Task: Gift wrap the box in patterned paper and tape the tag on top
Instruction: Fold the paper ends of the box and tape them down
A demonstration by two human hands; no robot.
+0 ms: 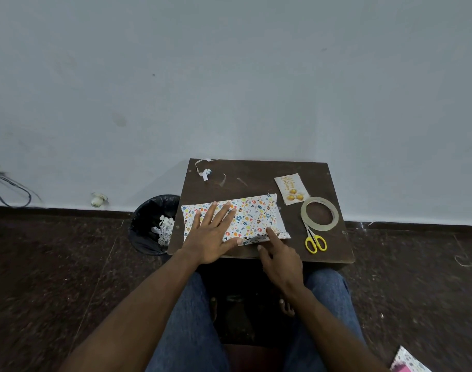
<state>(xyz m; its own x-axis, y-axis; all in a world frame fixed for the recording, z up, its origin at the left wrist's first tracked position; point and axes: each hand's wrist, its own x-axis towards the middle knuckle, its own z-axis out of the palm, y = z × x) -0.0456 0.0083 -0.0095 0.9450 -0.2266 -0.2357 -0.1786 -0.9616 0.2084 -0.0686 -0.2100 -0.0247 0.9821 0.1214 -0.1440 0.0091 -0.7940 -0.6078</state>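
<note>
Fig.: layout on small dark wooden table (256,170).
Paper-wrapped flat box (252,216) centre-front; printed card tag (291,189), tape roll (319,213), yellow-handled scissors (315,241) to its right; black-lined waste bin (149,224) left of table.

Left hand (212,238) flat on the paper-covered box (252,214), right hand's (281,260) forefinger against its near edge

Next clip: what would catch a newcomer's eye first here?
The wrapped box in bright patterned paper at the middle of the small dark table, with the left hand flat on it and the right hand pointing a finger at its near right corner. To its right lie the tag, tape and yellow scissors.
</note>
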